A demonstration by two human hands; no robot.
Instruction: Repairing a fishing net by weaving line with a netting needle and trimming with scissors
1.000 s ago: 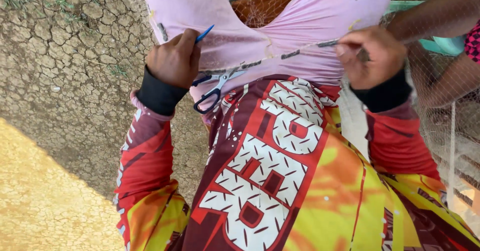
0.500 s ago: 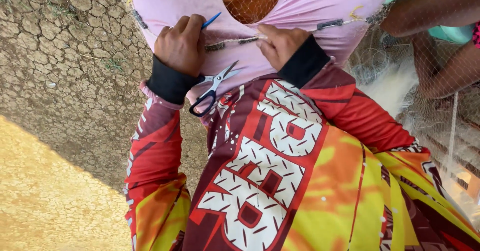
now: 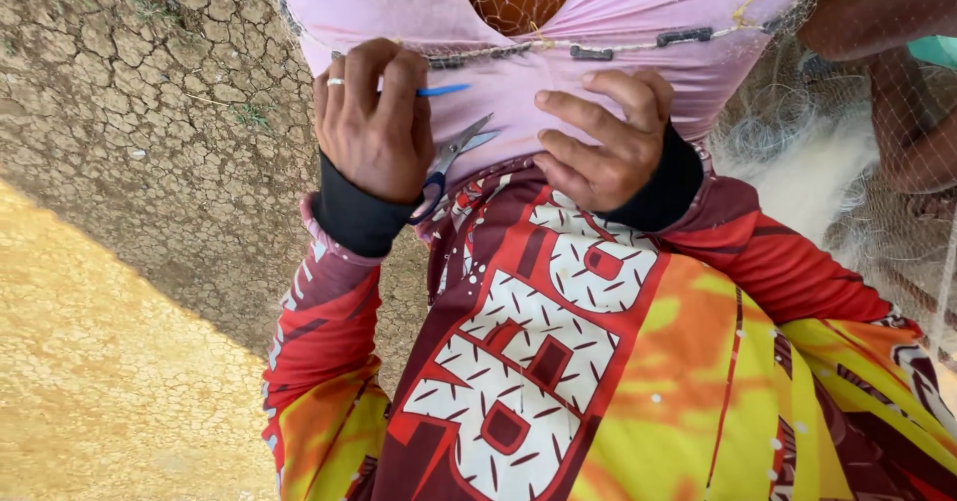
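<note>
Against pink cloth (image 3: 618,12), left hand (image 3: 374,127), grip closed on blue needle (image 3: 444,90) pointing right, scissors (image 3: 449,157) hooked; right hand (image 3: 603,142) half-open, empty.

A single head-worn camera looks steeply down, close over the wearer's left hand (image 3: 374,127) and right hand (image 3: 603,142) (no second view). Cracked ground (image 3: 130,162) fills the left; fine netting (image 3: 847,162), probably, blurs the far right.
</note>
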